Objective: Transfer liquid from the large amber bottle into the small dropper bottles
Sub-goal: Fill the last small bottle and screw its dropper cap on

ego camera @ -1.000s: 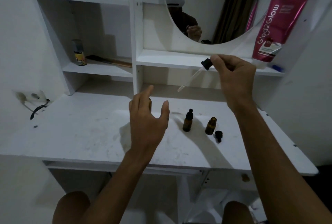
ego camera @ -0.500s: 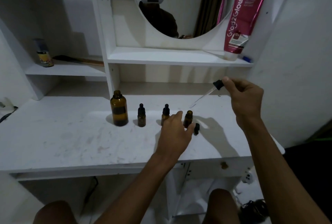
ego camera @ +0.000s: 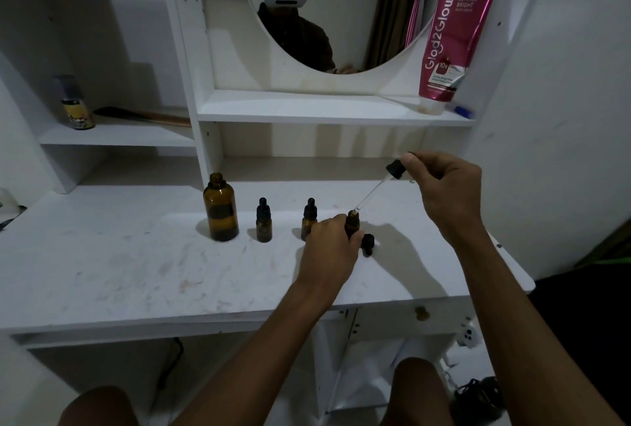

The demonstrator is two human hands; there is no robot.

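glass dropper (ego camera: 374, 190) slants down-left, tip at open bottle (ego camera: 352, 221).

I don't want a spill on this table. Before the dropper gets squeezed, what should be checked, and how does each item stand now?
1. Steady hold on the open small bottle: ok, the left hand grips it upright on the table.
2. Tip of the dropper at that bottle's mouth: ok; whether it is inside, cannot tell.
3. Hold on the dropper's black top: ok, the right hand pinches it.
4. Liquid inside the dropper: cannot tell.
5. Path free of the loose cap: ok, it lies on the table beside the bottle.
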